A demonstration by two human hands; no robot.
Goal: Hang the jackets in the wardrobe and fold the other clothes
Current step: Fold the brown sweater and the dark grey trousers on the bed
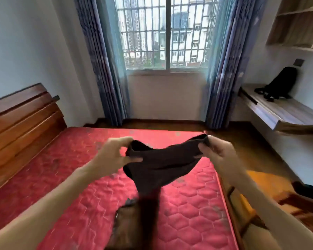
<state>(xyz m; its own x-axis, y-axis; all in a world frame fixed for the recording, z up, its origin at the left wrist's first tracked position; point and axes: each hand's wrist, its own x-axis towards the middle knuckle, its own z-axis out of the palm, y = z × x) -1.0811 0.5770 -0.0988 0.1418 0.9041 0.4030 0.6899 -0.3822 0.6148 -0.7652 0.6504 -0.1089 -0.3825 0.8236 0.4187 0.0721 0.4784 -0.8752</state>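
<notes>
A dark brown garment (161,163) hangs in the air above the red quilted mattress (70,177). My left hand (114,154) pinches its left top corner and my right hand (217,150) pinches its right top corner, so the top edge stretches between them. The cloth sags in the middle and a long blurred part trails down toward the near edge of the bed. More brownish cloth (123,224) lies on the mattress under it, partly hidden.
A wooden headboard (22,120) stands at the left. Behind the bed are a barred window (164,33) and blue curtains (107,69). At the right, a wall desk (285,114) carries a black backpack (278,83). A wooden chair (257,204) with clothes stands beside the bed.
</notes>
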